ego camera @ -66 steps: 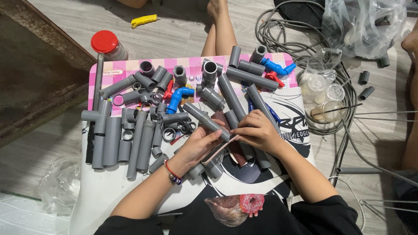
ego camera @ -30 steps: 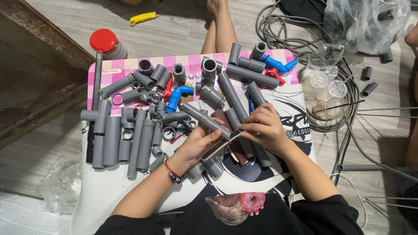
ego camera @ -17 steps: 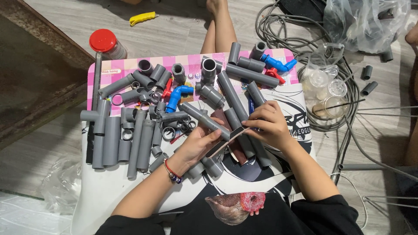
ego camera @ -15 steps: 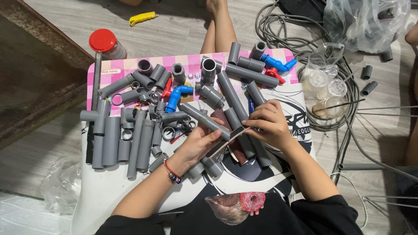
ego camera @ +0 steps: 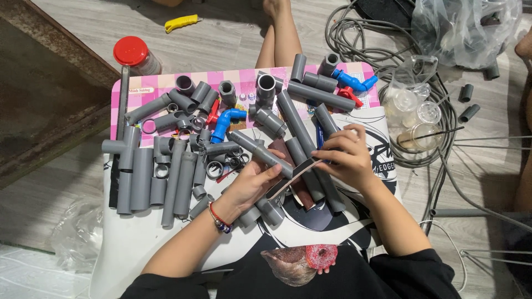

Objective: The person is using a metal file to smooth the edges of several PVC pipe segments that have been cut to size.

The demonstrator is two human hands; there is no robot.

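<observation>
My left hand (ego camera: 250,184) grips a grey pipe piece (ego camera: 260,151) that slants up to the left over the low table (ego camera: 133,243). My right hand (ego camera: 346,156) pinches one end of a dark strip of sandpaper (ego camera: 293,176), which lies against the pipe's near end under my left fingertips. More grey pipes (ego camera: 302,133) and a brown sandpaper sheet (ego camera: 302,191) lie beneath both hands.
Several grey pipes and fittings (ego camera: 160,171) cover the table's left half, with a blue elbow (ego camera: 225,123) and a blue valve (ego camera: 354,83) among them. A red-lidded jar (ego camera: 134,55), a yellow cutter (ego camera: 183,23), coiled cables (ego camera: 382,50), plastic cups (ego camera: 415,116) and a person's leg (ego camera: 280,39) surround it.
My right hand has drawn the sandpaper strip up and to the right along the pipe end. My left hand and the pipe have stayed in place.
</observation>
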